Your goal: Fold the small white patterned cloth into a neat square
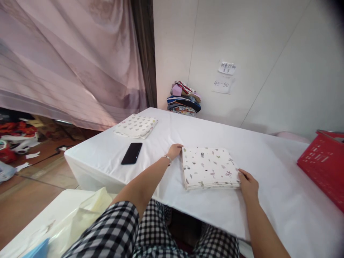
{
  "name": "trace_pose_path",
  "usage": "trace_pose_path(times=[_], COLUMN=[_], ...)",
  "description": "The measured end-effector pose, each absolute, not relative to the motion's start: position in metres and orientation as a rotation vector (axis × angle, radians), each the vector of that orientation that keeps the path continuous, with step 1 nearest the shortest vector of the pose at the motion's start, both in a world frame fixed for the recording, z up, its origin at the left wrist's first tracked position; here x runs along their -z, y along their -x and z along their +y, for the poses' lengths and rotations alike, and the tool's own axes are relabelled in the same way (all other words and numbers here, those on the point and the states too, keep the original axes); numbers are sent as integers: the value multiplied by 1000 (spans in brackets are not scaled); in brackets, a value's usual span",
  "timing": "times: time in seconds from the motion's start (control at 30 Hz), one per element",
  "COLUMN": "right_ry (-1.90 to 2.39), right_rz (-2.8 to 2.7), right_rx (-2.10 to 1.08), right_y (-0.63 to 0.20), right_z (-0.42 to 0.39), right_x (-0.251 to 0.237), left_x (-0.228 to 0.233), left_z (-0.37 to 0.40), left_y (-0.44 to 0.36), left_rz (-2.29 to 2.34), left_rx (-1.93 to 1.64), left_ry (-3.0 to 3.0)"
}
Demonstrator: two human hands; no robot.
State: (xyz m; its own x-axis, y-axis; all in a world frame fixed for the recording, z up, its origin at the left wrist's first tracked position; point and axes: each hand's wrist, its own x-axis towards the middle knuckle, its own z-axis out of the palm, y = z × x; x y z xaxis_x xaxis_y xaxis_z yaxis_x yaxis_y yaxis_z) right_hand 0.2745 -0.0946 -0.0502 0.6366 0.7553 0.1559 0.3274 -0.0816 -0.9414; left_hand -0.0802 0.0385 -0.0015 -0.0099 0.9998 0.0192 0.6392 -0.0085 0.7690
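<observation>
A folded white cloth [208, 166] printed with small plants and other little figures lies flat in several layers on the white-covered table [166, 179]. At its far left corner, my left hand [176, 151] pinches the edge; a bracelet circles that wrist. My right hand [248, 183] grips the right edge near the front corner, thumb on top and the other fingers partly hidden. Left of my left arm lies a black phone [132, 153]. Beyond the phone rests a second folded white cloth [137, 126] with a small grey print.
A red plastic basket [324, 163] stands at the right. Folded fabrics [184, 99] are piled against the wall at the table's back. A pink curtain [88, 53] hangs at the left. Nearer, a pale plastic bag [77, 222] lies on a white surface [67, 200].
</observation>
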Motion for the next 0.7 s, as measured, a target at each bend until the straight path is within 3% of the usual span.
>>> trace_pose_path(times=[0.2,0.43,0.7], right_ry=[1655,1615,1606], right_rz=[-911,-946,-934], right_rx=[-442,-410,-440], right_y=[-276,-274,-270], right_z=[-92,-93,-94], right_x=[54,52,47], left_x=[-9,0,-7], left_z=[17,-5,-3], left_y=[62,40,40], left_rz=[1662,1677,1699], left_rx=[-875,-359,-295], left_ry=[-1917,-2296,-2248])
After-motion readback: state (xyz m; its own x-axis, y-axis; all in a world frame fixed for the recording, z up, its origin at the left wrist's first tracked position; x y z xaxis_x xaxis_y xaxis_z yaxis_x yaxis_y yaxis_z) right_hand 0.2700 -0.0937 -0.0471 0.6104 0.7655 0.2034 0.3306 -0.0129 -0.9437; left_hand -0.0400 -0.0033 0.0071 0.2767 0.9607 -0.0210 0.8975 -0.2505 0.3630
